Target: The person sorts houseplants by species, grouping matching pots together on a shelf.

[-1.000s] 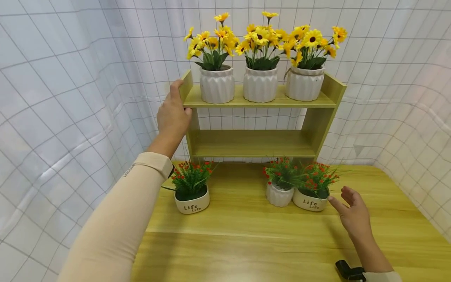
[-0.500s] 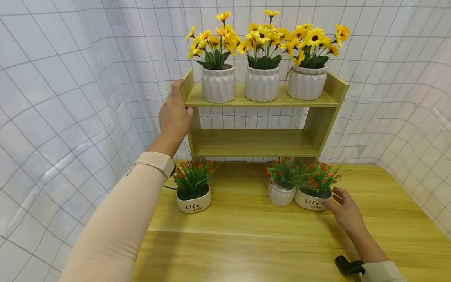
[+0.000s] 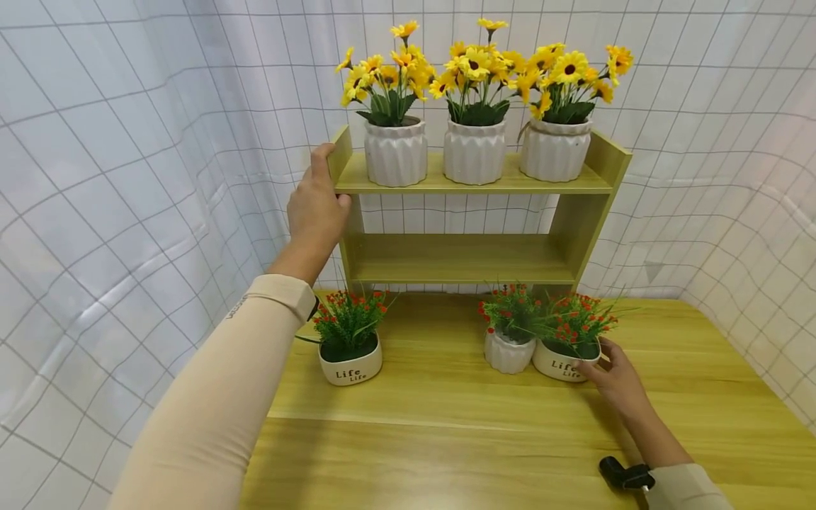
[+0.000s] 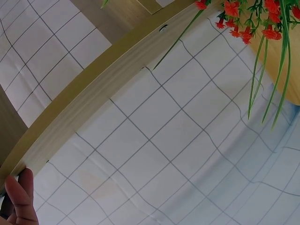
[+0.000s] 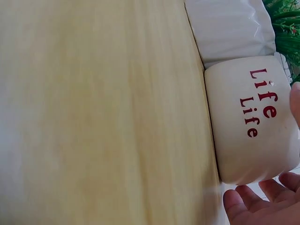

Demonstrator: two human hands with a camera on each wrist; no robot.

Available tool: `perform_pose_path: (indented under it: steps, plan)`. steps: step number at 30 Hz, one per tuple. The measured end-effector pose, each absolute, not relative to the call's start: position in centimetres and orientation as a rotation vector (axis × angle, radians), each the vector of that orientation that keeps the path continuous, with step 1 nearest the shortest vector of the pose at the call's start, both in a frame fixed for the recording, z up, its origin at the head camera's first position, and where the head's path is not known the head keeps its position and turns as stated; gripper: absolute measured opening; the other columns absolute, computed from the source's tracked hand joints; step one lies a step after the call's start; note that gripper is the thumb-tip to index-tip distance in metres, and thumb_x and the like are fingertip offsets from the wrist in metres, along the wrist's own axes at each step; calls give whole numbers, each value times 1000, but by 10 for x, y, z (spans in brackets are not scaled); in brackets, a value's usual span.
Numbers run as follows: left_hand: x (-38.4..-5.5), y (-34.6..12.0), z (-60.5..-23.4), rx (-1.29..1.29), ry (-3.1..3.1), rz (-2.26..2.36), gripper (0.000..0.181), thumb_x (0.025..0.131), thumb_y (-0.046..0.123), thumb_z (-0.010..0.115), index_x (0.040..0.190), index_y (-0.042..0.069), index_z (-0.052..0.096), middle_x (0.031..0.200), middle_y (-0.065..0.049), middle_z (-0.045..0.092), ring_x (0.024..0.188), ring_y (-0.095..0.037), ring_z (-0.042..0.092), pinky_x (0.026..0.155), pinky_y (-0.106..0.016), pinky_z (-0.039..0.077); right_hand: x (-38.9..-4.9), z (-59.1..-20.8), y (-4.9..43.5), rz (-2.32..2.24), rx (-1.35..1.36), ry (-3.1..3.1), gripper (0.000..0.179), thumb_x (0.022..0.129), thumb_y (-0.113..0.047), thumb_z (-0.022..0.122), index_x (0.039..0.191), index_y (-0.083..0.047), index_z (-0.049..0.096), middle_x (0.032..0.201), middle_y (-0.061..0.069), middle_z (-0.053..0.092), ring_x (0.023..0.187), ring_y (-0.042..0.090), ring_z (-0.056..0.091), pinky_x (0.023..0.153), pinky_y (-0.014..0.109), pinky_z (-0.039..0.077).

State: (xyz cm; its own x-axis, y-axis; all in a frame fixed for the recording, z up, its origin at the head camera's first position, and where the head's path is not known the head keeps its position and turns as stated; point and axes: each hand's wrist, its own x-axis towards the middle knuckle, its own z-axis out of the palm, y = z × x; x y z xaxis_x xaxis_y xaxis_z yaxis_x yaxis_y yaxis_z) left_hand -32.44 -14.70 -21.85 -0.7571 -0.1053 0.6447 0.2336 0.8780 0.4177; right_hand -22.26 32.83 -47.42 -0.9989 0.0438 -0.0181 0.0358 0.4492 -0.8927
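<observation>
My left hand [image 3: 315, 212] holds the left side panel of a wooden shelf rack [image 3: 465, 258] at the top board, thumb in front. In the left wrist view its fingertips [image 4: 26, 185] lie at the panel's edge. At lower right, my right hand [image 3: 620, 389] pinches a cream oval flower pot [image 3: 553, 363] printed "Life", planted with small red flowers. The thumb lies on its front and the fingers at its right side, partly hidden in the head view. The right wrist view shows that pot [image 5: 248, 150] standing against a white fluted pot [image 5: 232, 30].
Several yellow-flowered plants stand in white fluted pots [image 3: 474, 152] on the top board. Another "Life" pot [image 3: 350, 370] stands at the rack's left foot. The wooden table [image 3: 433, 453] extends forward, and a white gridded curtain [image 3: 127, 177] surrounds it.
My right hand has moved left from beside the right "Life" pot and now grips it. The pots stand where they were. My left hand has stayed on the rack.
</observation>
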Motion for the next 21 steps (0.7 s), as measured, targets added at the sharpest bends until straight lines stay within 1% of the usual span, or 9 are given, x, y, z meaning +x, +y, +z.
perform_pose_path:
  steps: [2, 4, 6, 8, 11, 15, 17, 18, 21]
  plan:
    - [-324, -147, -218, -94, -2347, -636, 68, 91, 7, 63, 146, 23, 28, 128, -24, 59, 90, -46, 64, 73, -56, 49, -224, -476, 328, 1624, -54, -2679, 100, 96, -39, 65, 156, 3, -3, 157, 35, 11, 139, 53, 25, 102, 48, 43]
    - [-324, -147, -218, -94, -2351, -636, 68, 91, 7, 63, 146, 23, 27, 128, -24, 59, 90, -46, 64, 72, -56, 49, -226, -478, 328, 1612, -40, -2682, 100, 95, -38, 66, 157, 2, -2, 156, 34, 15, 138, 53, 28, 95, 35, 47]
    - [-323, -147, -218, -95, -2351, -633, 68, 90, 7, 63, 146, 23, 27, 128, -24, 59, 88, -46, 64, 72, -56, 49, -227, -480, 328, 1616, -30, -2678, 100, 95, -37, 66, 157, 2, -2, 155, 35, 17, 137, 52, 30, 87, 25, 48]
    - [-323, -147, -218, -95, -2352, -631, 68, 91, 7, 63, 146, 23, 27, 128, -24, 59, 88, -46, 64, 72, -56, 49, -227, -481, 327, 1616, -38, -2674, 99, 95, -36, 67, 157, 2, -1, 155, 35, 19, 137, 52, 31, 82, 20, 47]
    - [-323, -148, -218, -100, -2344, -626, 68, 91, 7, 63, 146, 23, 27, 128, -24, 59, 89, -46, 64, 72, -56, 49, -228, -482, 326, 1627, -63, -2664, 100, 94, -39, 67, 157, 1, 0, 155, 34, 19, 137, 51, 32, 80, 19, 47]
    - [-324, -148, -218, -101, -2341, -630, 68, 91, 8, 64, 146, 23, 28, 128, -24, 59, 89, -46, 64, 72, -55, 49, -226, -478, 326, 1580, -126, -2672, 102, 92, -47, 66, 158, -2, 3, 157, 31, 18, 138, 50, 32, 87, 30, 49]
    - [-324, -148, -218, -99, -2348, -636, 68, 91, 7, 63, 147, 23, 27, 128, -23, 59, 87, -46, 63, 72, -55, 49, -223, -475, 327, 1554, -159, -2674, 103, 91, -50, 66, 159, -3, 4, 157, 31, 20, 138, 50, 33, 89, 34, 49]
    - [-324, -148, -218, -97, -2353, -637, 68, 91, 7, 63, 147, 23, 27, 128, -23, 59, 87, -46, 63, 72, -55, 49, -221, -474, 327, 1538, -174, -2674, 103, 91, -51, 66, 159, -3, 5, 156, 31, 21, 138, 50, 32, 89, 35, 49]
    - [-324, -148, -218, -97, -2357, -640, 68, 91, 7, 63, 147, 23, 27, 129, -23, 59, 86, -45, 63, 71, -55, 49, -216, -469, 327, 1501, -186, -2651, 102, 90, -50, 68, 159, -4, 8, 155, 31, 24, 137, 51, 33, 82, 27, 49]
